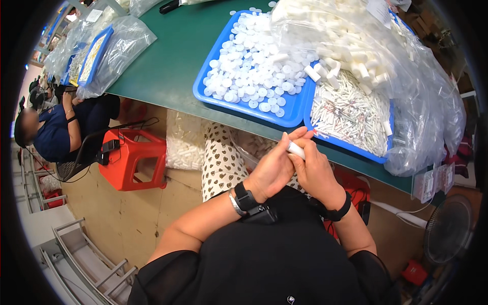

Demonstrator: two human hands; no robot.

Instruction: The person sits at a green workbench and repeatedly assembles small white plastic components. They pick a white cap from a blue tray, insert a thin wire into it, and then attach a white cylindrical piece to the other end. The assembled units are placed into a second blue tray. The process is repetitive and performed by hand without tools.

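Just off the front edge of the table, my two hands meet around a short white cylinder [297,150]. My left hand [271,172] is turned palm up, its thumb and fingers against one end of it. From the other side, the thumb and fingers of my right hand [319,173] grip it. Part of the cylinder is hidden by the fingers. Beyond my hands, a blue tray [351,152] holds many thin white sticks [351,114], some with reddish strands. Left of it, another blue tray [213,101] is heaped with round translucent white discs [254,61].
A clear plastic bag [427,101] spills white cylinders [356,56] over both trays on the green table [168,66]. A red stool [132,157] stands at left, near a seated person [56,129]. A fan [447,229] stands at right. Under the table sits a bag of white pieces [184,142].
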